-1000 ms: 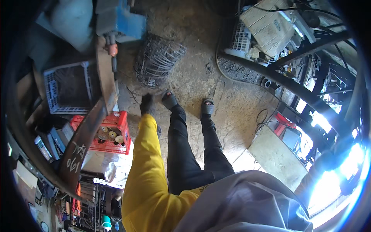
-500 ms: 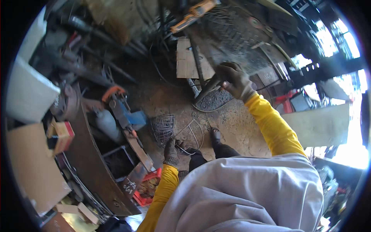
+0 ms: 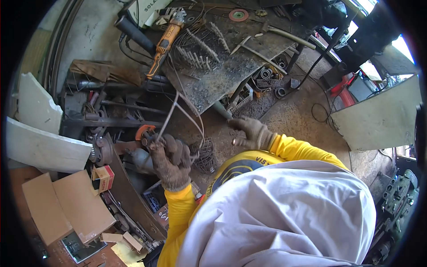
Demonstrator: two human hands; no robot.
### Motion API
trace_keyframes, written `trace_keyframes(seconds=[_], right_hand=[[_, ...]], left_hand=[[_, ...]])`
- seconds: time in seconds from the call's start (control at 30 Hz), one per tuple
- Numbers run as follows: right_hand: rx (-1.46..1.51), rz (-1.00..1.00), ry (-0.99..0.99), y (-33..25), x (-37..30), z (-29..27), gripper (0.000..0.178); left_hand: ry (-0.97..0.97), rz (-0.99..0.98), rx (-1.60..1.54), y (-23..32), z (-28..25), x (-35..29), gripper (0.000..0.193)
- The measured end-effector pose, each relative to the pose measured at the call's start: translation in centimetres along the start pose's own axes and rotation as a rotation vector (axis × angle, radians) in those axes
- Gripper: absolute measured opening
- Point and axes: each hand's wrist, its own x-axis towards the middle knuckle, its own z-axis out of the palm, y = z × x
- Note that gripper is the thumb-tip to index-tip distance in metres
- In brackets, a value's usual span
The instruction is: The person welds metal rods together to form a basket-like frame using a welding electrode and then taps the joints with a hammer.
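My left hand [image 3: 171, 161], in a brown knitted glove, is raised at the left and closed round a bent metal rod frame [image 3: 167, 116]. The thin rod bends to a narrow peak pointing at the workbench corner, and one side curves back down beside the glove. My right hand [image 3: 252, 133], gloved too, hangs in front of my body below the workbench [image 3: 242, 66] edge. Its fingers and thumb are apart, with nothing seen between them. An orange angle grinder [image 3: 165, 43] lies at the bench's left edge. A round wire basket [image 3: 205, 156] rests on the floor beyond my left hand.
On the bench are rusty metal pieces [image 3: 202, 44], a hammer [image 3: 284, 34] and a grinding disc [image 3: 239, 15]. Cardboard boxes [image 3: 80, 202] and metal bars [image 3: 133, 107] crowd the left. At right stands a pale board [image 3: 380, 113], with dark machinery [image 3: 400, 196] nearer me.
My left hand has risen with the rod frame from near my feet. My right hand has drawn back toward my body and no longer has the dark, blurred piece at its fingers. The view has shifted.
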Motion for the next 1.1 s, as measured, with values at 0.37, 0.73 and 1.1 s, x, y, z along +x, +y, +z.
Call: trace_keyframes(seconds=[0.37, 0.73, 1.1], right_hand=[[-0.861, 0.407, 0.522, 5.0, 6.4, -17.1, 0.044], [-0.840, 0.418, 0.303, 8.7, 8.7, -20.8, 0.024], [-0.990, 0.674, 0.431, 9.7, 18.2, -21.9, 0.047]], left_hand=[[-0.275, -0.048, -0.184, -2.4, 5.3, 7.9, 0.022], [-0.369, -0.169, -0.299, -2.1, 3.3, 14.9, 0.025], [-0.380, -0.290, -0.361, -1.9, 4.2, 18.7, 0.020]])
